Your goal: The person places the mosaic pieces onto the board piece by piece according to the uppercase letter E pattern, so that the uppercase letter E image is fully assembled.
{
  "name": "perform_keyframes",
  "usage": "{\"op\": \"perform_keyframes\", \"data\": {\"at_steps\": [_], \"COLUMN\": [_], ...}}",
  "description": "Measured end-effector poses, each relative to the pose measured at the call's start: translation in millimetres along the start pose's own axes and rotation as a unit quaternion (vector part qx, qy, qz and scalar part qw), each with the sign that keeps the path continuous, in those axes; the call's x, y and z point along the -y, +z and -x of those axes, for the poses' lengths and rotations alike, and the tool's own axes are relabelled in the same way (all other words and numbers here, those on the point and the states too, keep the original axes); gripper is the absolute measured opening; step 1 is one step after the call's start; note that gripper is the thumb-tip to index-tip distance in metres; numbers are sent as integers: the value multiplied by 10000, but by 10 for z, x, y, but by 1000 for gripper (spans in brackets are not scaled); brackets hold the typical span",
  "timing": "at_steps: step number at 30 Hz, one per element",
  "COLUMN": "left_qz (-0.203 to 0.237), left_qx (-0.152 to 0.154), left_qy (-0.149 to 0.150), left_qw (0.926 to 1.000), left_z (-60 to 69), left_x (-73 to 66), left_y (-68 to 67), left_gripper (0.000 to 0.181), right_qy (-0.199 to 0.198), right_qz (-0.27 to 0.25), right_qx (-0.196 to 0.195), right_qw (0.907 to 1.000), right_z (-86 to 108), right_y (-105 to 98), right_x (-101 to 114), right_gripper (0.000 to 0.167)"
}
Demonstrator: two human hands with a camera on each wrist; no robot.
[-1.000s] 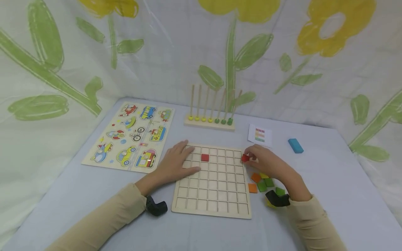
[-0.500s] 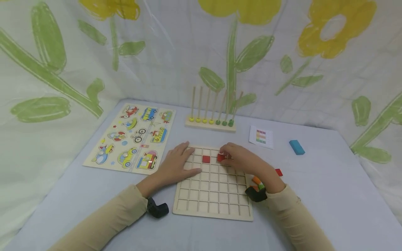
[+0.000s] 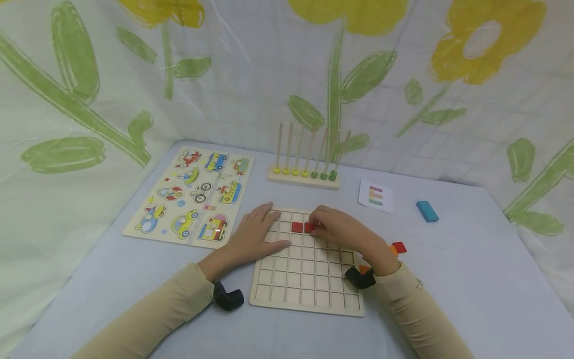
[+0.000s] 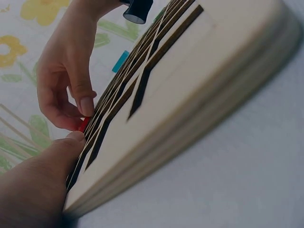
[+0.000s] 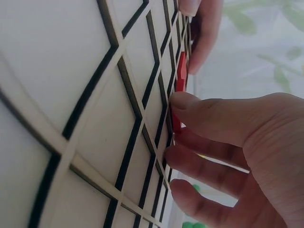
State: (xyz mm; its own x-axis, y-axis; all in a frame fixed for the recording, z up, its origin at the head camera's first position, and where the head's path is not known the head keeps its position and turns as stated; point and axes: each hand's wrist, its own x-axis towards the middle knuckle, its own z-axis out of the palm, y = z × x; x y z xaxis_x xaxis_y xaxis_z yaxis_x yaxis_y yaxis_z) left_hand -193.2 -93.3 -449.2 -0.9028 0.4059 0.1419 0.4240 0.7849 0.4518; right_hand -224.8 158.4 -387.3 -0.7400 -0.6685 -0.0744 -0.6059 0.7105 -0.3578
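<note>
A wooden grid board (image 3: 308,281) lies on the table between both hands. One red square tile (image 3: 297,227) sits in a cell of its second row. Just right of it, my right hand (image 3: 343,229) pinches another red tile (image 3: 309,228) between thumb and fingers, low over the neighbouring cell; in the right wrist view this red tile (image 5: 176,121) is at the thumb tip, partly hidden. Whether it lies fully in the cell I cannot tell. My left hand (image 3: 251,237) rests on the board's left edge, fingers straight and thumb (image 4: 71,142) lying across the grid.
Loose tiles, red (image 3: 399,247) and orange (image 3: 365,269), lie right of the board, partly behind the right arm. A pattern card (image 3: 375,196), a teal block (image 3: 427,211) and a bead rack (image 3: 305,180) stand farther back. A vehicle puzzle (image 3: 188,197) lies at left.
My right hand has carried the red tile leftward from the board's right edge to beside the first red tile. My left hand has stayed on the board.
</note>
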Motion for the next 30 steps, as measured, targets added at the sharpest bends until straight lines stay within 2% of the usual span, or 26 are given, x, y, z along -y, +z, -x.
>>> {"op": "perform_keyframes", "data": {"at_steps": [12, 20, 25, 30], "left_qz": [5, -17, -15, 24], "left_qx": [49, 33, -20, -27], "left_qy": [-48, -32, 28, 10], "left_qw": [10000, 10000, 10000, 10000], "left_z": [-11, -18, -23, -11], "left_x": [-1, -15, -6, 0], "left_y": [5, 8, 20, 13], "left_gripper": [84, 85, 86, 86], "right_qy": [-52, 127, 405, 712], "right_qz": [218, 189, 56, 39], "right_qx": [42, 138, 128, 27], "right_qw": [9997, 9996, 9991, 9974], "right_z": [-5, 27, 175, 462], "right_y": [5, -16, -153, -321], "right_x": [37, 32, -45, -231], "right_gripper": [16, 17, 23, 29]}}
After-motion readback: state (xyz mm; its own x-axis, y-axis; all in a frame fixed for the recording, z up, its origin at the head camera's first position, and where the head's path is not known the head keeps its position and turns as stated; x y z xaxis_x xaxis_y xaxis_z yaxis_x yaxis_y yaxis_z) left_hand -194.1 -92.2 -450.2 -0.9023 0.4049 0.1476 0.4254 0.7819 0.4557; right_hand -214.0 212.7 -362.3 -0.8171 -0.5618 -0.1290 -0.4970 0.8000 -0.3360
